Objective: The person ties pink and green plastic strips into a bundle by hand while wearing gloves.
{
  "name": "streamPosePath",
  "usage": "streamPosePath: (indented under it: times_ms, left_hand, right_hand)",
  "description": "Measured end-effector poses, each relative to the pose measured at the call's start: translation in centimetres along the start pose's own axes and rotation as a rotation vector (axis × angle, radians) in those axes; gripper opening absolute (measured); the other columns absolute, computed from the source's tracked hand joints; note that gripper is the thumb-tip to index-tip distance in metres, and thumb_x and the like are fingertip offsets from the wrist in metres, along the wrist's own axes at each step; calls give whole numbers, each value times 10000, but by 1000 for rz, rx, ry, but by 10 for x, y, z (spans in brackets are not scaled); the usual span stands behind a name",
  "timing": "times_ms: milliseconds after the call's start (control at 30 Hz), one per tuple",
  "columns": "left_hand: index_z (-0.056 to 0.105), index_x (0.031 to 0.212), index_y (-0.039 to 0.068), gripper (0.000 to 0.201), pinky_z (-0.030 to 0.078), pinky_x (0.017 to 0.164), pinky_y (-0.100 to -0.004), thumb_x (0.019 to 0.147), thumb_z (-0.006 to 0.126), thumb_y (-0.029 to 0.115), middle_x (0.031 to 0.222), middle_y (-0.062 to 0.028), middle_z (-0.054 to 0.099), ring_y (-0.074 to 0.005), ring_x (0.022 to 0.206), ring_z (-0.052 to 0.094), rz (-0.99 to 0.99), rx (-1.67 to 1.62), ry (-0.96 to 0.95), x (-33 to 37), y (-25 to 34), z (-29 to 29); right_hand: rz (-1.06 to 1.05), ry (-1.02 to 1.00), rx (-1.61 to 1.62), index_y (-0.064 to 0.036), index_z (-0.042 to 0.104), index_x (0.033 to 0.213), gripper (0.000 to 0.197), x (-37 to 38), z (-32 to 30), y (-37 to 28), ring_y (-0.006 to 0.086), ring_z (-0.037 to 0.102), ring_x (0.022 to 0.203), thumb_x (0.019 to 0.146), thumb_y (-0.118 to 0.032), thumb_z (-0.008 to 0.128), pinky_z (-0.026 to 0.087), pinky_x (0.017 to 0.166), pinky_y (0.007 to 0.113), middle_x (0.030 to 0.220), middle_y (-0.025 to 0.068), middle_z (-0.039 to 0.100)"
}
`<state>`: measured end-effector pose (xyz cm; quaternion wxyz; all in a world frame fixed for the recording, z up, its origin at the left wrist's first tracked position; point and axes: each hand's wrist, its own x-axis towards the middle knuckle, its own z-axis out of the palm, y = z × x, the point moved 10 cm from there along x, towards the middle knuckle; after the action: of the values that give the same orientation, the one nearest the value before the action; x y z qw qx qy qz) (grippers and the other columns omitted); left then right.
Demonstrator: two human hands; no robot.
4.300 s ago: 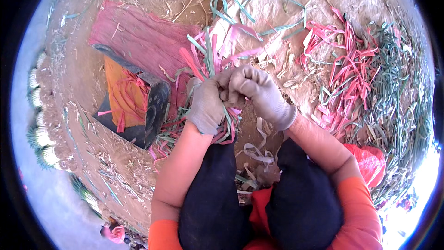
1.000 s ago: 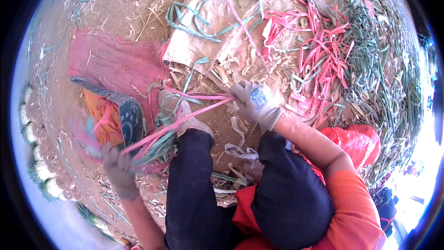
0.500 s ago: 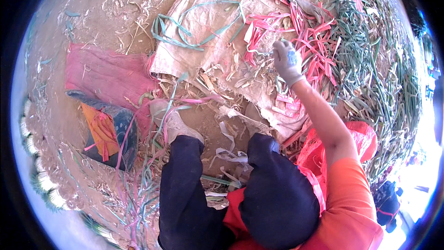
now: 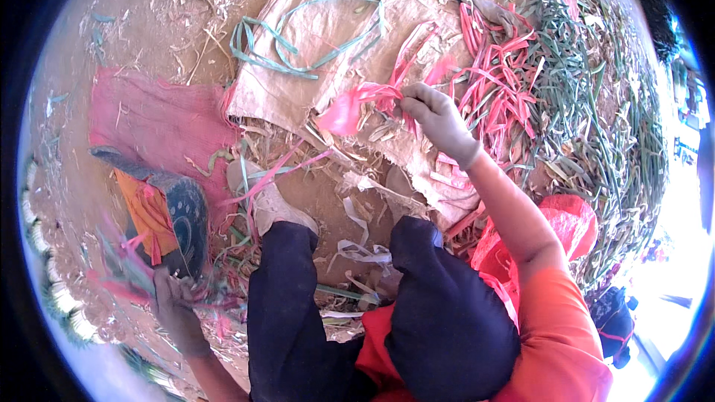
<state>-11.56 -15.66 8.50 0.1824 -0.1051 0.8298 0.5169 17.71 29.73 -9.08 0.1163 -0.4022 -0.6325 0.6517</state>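
My right hand [image 4: 439, 119], in a pale work glove, pinches a bunch of flat pink plastic strips [image 4: 350, 109] over the spread sack. The strips' loose ends reach left from its fingers. More pink strips [image 4: 506, 67] lie in a tangle beyond this hand. At the lower left, my left hand [image 4: 176, 309], blurred by motion, is closed on a bundle of pink and green strips [image 4: 130, 268] that trails to both sides of it. This hand is just in front of a blue patterned block-like thing [image 4: 190, 216] with an orange cloth [image 4: 145, 205] on it.
A pale woven sack [image 4: 279, 93] covers the ground ahead, with a loop of green strip [image 4: 287, 67] on it. Cut green leaves [image 4: 596, 97] are heaped on the right. Pink netting [image 4: 160, 112] lies on the left; a red net bag [image 4: 570, 223] is beside my right arm.
My right hand has moved left and nearer, lifting pink strips off the pile. My left hand has come into view at the lower left, and the strip bundle there has shifted left.
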Motion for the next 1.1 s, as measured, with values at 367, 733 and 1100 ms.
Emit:
streamPosePath:
  times_ms: [367,733,1100]
  left_hand:
    - [573,946,23,119,250,445,-216,965,522,129,570,72,285,-25,450,253,-152,-174,-446,-7,-37,160]
    - [517,872,90,225,216,453,-225,1017,450,249,571,80,255,-39,446,241,-366,-261,-630,-11,-52,212]
    - [561,917,50,213,272,447,-235,994,498,238,560,71,317,-48,447,288,-356,-143,-694,-26,-80,226]
  right_hand:
    - [224,-44,920,2,539,1111,218,-9,-4,-17,244,603,905,1004,-165,449,480,902,394,946,89,607]
    - [232,-73,1000,-3,531,1105,207,2,18,-8,231,576,849,989,-166,477,472,855,370,904,86,598]
    - [-196,169,292,-22,614,1120,234,52,34,-75,169,619,915,919,-142,602,481,827,280,1005,85,662]
